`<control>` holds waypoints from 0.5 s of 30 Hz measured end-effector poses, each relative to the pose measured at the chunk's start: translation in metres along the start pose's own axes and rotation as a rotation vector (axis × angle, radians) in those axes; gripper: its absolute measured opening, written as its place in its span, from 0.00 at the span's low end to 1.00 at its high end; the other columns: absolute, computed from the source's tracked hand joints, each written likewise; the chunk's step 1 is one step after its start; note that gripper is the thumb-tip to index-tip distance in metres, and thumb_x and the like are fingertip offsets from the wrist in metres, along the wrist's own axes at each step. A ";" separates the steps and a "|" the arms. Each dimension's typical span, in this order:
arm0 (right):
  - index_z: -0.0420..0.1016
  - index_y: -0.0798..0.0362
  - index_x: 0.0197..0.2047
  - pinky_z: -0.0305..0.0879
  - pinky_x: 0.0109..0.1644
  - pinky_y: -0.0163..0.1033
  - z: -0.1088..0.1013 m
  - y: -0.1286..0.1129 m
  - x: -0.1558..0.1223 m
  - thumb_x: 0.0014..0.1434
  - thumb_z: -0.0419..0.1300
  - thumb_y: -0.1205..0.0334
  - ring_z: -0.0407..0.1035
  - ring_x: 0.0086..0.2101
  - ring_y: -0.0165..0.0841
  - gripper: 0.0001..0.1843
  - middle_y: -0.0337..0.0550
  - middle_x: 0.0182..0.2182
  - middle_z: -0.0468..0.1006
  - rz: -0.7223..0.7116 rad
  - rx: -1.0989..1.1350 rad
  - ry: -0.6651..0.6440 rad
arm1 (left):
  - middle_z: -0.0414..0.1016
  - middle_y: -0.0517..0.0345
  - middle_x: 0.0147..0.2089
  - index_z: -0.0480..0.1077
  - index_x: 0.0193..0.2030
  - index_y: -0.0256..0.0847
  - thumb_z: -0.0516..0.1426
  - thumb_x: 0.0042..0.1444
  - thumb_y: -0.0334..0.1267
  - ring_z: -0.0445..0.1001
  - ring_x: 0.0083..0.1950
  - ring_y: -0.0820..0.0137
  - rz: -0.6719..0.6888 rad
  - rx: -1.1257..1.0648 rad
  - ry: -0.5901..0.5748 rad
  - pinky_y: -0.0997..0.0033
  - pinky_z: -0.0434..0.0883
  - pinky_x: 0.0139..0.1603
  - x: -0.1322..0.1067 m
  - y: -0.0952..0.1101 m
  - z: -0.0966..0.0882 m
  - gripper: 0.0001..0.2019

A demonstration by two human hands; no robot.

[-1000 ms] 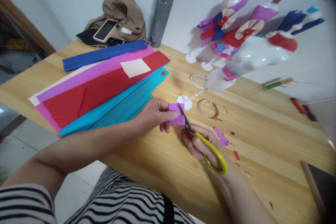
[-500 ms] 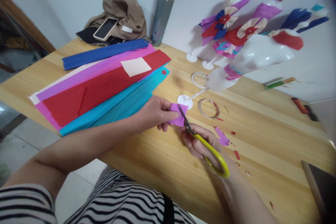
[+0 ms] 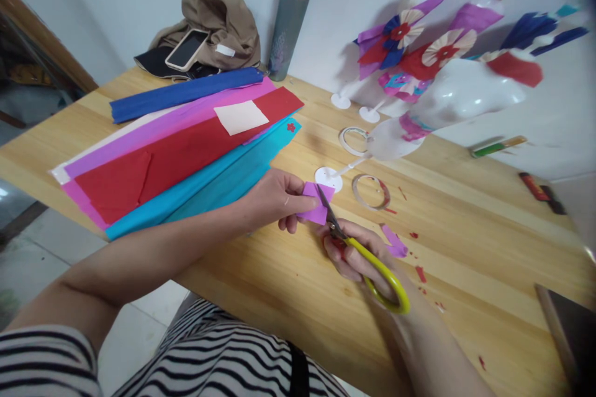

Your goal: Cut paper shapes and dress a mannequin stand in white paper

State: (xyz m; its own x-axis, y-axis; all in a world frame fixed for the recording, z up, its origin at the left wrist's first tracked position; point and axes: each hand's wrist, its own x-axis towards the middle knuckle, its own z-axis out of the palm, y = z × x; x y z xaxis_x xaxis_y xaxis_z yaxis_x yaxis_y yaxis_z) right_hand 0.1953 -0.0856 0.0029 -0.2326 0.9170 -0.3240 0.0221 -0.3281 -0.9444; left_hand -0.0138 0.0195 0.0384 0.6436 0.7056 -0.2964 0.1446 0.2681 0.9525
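Note:
My left hand (image 3: pixel 272 200) pinches a small square of purple crepe paper (image 3: pixel 315 206) just above the wooden table (image 3: pixel 288 298). My right hand (image 3: pixel 358 255) is closed round the yellow handles of a pair of scissors (image 3: pixel 363 251). The blades point up and left and bite into the right edge of the purple piece. A purple offcut (image 3: pixel 395 242) lies on the table just right of my right hand, among small red scraps.
Sheets of blue, purple, red and turquoise crepe paper (image 3: pixel 177 142) are stacked at the left, a cream square on top. Tape rings (image 3: pixel 370 191), white plastic bottles with paper pinwheels (image 3: pixel 433 68), a flask (image 3: pixel 293 12), a phone (image 3: pixel 186 49) on cloth, and pens lie beyond.
The purple piece has turned slightly in my left hand and the scissor blades have moved further into it. Both hands stay in much the same place.

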 end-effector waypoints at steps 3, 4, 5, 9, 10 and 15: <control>0.81 0.47 0.47 0.39 0.22 0.36 0.001 -0.001 0.000 0.53 0.69 0.31 0.45 0.21 0.25 0.31 0.37 0.25 0.65 -0.010 0.003 0.010 | 0.70 0.63 0.17 0.72 0.25 0.37 0.58 0.56 0.34 0.68 0.18 0.78 -0.007 0.011 0.000 0.81 0.65 0.20 0.000 0.001 0.000 0.09; 0.81 0.47 0.47 0.40 0.22 0.36 0.001 -0.001 0.000 0.53 0.69 0.31 0.46 0.21 0.26 0.30 0.36 0.25 0.65 -0.015 0.002 0.010 | 0.70 0.63 0.17 0.72 0.25 0.37 0.58 0.56 0.34 0.68 0.18 0.78 -0.010 0.014 0.000 0.81 0.65 0.20 0.000 0.002 0.000 0.10; 0.81 0.48 0.46 0.40 0.22 0.36 0.001 0.000 0.000 0.53 0.70 0.32 0.46 0.21 0.26 0.30 0.36 0.25 0.65 -0.020 0.000 0.010 | 0.70 0.63 0.17 0.72 0.24 0.37 0.58 0.57 0.34 0.68 0.18 0.78 -0.013 0.017 0.000 0.81 0.65 0.20 0.000 0.002 0.000 0.10; 0.81 0.48 0.48 0.40 0.21 0.36 0.000 0.003 0.001 0.54 0.69 0.32 0.46 0.20 0.25 0.30 0.35 0.25 0.65 -0.022 -0.010 0.021 | 0.70 0.63 0.17 0.73 0.25 0.37 0.58 0.56 0.34 0.68 0.18 0.78 -0.018 0.018 -0.005 0.81 0.66 0.20 0.000 0.001 -0.001 0.09; 0.81 0.48 0.48 0.40 0.21 0.36 -0.001 0.004 0.001 0.55 0.69 0.32 0.46 0.20 0.25 0.30 0.35 0.25 0.65 -0.019 -0.014 0.019 | 0.70 0.63 0.17 0.73 0.25 0.37 0.59 0.56 0.34 0.68 0.18 0.78 -0.018 0.017 -0.006 0.80 0.66 0.20 0.001 0.000 -0.001 0.09; 0.82 0.50 0.48 0.41 0.21 0.35 -0.002 0.006 0.000 0.56 0.68 0.33 0.47 0.19 0.24 0.30 0.35 0.24 0.65 -0.053 -0.034 0.039 | 0.71 0.62 0.18 0.73 0.26 0.37 0.59 0.55 0.35 0.68 0.18 0.77 -0.018 0.003 -0.009 0.80 0.66 0.20 0.002 -0.002 -0.002 0.08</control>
State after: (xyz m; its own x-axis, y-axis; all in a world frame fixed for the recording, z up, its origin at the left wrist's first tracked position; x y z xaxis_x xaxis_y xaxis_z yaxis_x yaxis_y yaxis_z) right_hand 0.1972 -0.0867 -0.0029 -0.1967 0.9412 -0.2745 0.0443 -0.2711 -0.9615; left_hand -0.0141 0.0213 0.0358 0.6476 0.6948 -0.3128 0.1585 0.2787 0.9472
